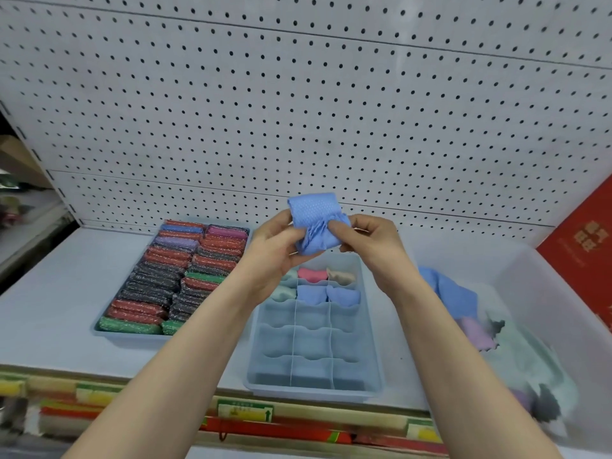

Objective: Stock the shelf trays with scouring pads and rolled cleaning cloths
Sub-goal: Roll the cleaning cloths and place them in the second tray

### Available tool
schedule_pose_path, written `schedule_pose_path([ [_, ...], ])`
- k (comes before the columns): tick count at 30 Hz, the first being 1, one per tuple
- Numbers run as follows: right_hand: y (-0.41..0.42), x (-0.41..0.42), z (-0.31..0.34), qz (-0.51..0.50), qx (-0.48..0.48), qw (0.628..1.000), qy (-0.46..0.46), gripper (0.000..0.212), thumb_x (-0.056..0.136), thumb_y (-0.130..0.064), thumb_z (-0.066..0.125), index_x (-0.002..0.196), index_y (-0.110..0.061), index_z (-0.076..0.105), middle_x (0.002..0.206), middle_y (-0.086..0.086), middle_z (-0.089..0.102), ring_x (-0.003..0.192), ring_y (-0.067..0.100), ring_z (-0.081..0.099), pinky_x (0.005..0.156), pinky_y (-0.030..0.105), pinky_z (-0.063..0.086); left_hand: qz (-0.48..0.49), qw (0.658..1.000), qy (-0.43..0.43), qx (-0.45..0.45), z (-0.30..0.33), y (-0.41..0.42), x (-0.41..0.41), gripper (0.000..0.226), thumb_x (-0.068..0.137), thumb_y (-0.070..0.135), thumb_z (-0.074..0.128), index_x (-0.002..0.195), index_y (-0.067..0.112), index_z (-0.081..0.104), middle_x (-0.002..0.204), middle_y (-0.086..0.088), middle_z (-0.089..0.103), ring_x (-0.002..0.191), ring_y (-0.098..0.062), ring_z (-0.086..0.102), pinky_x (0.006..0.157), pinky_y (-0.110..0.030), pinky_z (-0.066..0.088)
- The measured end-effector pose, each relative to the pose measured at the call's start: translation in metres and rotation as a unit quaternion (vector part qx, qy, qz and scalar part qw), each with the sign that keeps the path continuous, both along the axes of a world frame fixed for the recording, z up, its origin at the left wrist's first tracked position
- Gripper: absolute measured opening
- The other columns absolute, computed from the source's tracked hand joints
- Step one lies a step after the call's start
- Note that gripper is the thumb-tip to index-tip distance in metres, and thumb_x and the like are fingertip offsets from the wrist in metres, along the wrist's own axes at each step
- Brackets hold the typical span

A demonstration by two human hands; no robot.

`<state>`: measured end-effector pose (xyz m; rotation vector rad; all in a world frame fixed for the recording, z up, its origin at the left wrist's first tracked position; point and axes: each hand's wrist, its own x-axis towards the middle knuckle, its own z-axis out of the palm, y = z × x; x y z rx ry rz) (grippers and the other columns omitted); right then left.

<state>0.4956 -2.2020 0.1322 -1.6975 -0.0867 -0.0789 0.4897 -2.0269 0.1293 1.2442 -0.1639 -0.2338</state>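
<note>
A blue dotted cleaning cloth (316,223), partly rolled, is held up above the shelf by both hands. My left hand (276,246) grips its left side and my right hand (371,243) pinches its right side. Below them stands a blue divided tray (372,342) with rolled cloths in its far cells: a pink one (311,274), a beige one (342,276), a mint one (283,293) and two blue ones (326,294). Its near cells hold nothing. To the left, a blue tray (109,336) is packed with several glittery scouring pads (175,273) in red, black, green and purple.
A clear plastic bin (530,293) at the right holds loose blue, mint, purple and dark cloths (490,329). A white pegboard (298,111) backs the shelf. A red box (586,246) leans at the far right. Price labels (245,410) line the shelf's front edge.
</note>
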Motion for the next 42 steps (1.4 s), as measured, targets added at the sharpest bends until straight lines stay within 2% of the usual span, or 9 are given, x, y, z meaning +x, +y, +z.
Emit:
schedule_pose_path([
  [5, 0.003, -0.002, -0.007, -0.037, 0.008, 0.999, 0.021, 0.031, 0.079, -0.01, 0.079, 0.099, -0.015, 0.056, 0.093, 0.008, 0.065, 0.071, 0.021, 0.061, 0.064, 0.031, 0.051, 0.04, 0.987, -0.063, 0.142, -0.015, 0.0, -0.008, 0.068, 0.075, 0.012, 0.081, 0.133, 0.026, 0.048, 0.121, 0.004, 0.065, 0.106, -0.008, 0.066, 0.079, -0.021, 0.054],
  [9, -0.001, -0.008, -0.018, 0.023, 0.01, 0.995, 0.092, 0.041, 0.085, -0.01, 0.073, 0.123, -0.018, 0.059, 0.098, 0.008, 0.069, 0.079, 0.022, 0.067, 0.073, 0.045, 0.052, 0.067, 0.982, -0.076, 0.159, -0.028, 0.003, -0.011, 0.051, 0.089, -0.003, 0.062, 0.131, 0.024, 0.05, 0.116, 0.002, 0.067, 0.1, -0.013, 0.068, 0.074, -0.022, 0.055],
  [13, -0.003, -0.021, -0.028, 0.127, 0.099, 0.979, 0.128, 0.03, 0.091, 0.004, 0.058, 0.119, -0.005, 0.064, 0.099, 0.007, 0.067, 0.08, 0.016, 0.066, 0.066, 0.023, 0.052, 0.027, 0.986, -0.062, 0.154, -0.041, 0.012, -0.017, 0.036, 0.095, -0.006, 0.048, 0.126, 0.01, 0.055, 0.118, -0.011, 0.067, 0.105, -0.024, 0.068, 0.084, -0.038, 0.058],
  [17, 0.003, -0.026, -0.045, 0.082, 0.102, 0.984, 0.119, 0.035, 0.085, 0.016, 0.052, 0.084, -0.011, 0.073, 0.08, -0.002, 0.069, 0.072, 0.013, 0.062, 0.063, 0.021, 0.049, 0.018, 0.992, 0.005, 0.122, -0.054, 0.02, -0.022, 0.039, 0.101, -0.003, 0.032, 0.118, 0.016, 0.062, 0.114, -0.01, 0.068, 0.1, -0.022, 0.07, 0.074, -0.026, 0.057],
  [21, 0.011, -0.029, -0.063, 0.054, 0.042, 0.995, 0.079, 0.049, 0.078, 0.02, 0.054, 0.061, -0.021, 0.074, 0.078, -0.003, 0.065, 0.075, 0.017, 0.062, 0.069, 0.025, 0.049, 0.023, 0.993, 0.079, 0.087, -0.062, 0.023, -0.024, 0.02, 0.101, 0.014, 0.049, 0.114, 0.012, 0.065, 0.107, -0.007, 0.07, 0.087, -0.018, 0.073, 0.072, -0.023, 0.057],
  [26, 0.015, -0.031, -0.07, 0.069, 0.048, 0.989, 0.12, 0.048, 0.084, 0.012, 0.045, 0.083, -0.023, 0.077, 0.096, 0.006, 0.07, 0.087, 0.021, 0.066, 0.081, 0.031, 0.055, 0.046, 0.991, 0.014, 0.128, -0.075, 0.029, -0.024, 0.026, 0.089, -0.003, 0.064, 0.1, 0.02, 0.067, 0.096, -0.005, 0.07, 0.081, -0.01, 0.07, 0.073, -0.024, 0.059],
  [33, 0.022, -0.027, -0.077, 0.072, -0.042, 0.987, 0.137, 0.019, 0.087, -0.005, 0.069, 0.106, -0.007, 0.072, 0.088, 0.005, 0.072, 0.076, 0.013, 0.065, 0.07, 0.026, 0.056, 0.051, 0.975, -0.039, 0.211, -0.085, 0.043, -0.012, 0.027, 0.086, 0.004, 0.07, 0.109, 0.017, 0.068, 0.099, 0.002, 0.071, 0.09, -0.015, 0.07, 0.081, -0.029, 0.058],
  [36, 0.024, -0.024, -0.086, 0.008, -0.072, 0.991, 0.11, 0.013, 0.085, -0.001, 0.069, 0.093, -0.01, 0.073, 0.079, 0.006, 0.069, 0.069, 0.012, 0.062, 0.067, 0.025, 0.056, 0.097, 0.922, -0.123, 0.355, -0.094, 0.055, -0.009, 0.027, 0.084, 0.013, 0.073, 0.11, 0.021, 0.069, 0.105, 0.007, 0.071, 0.094, -0.007, 0.066, 0.085, -0.022, 0.053],
  [42, 0.045, -0.023, -0.126, -0.005, -0.295, 0.954, 0.06, 0.014, 0.078, -0.008, 0.07, 0.086, -0.02, 0.068, 0.072, -0.008, 0.063, 0.065, 0.009, 0.051, 0.064, 0.026, 0.041, 0.075, 0.732, -0.309, 0.602, -0.131, 0.083, -0.009, 0.036, 0.083, 0.026, 0.075, 0.115, 0.01, 0.069, 0.109, -0.004, 0.068, 0.104, -0.029, 0.055, 0.093, -0.036, 0.044],
])
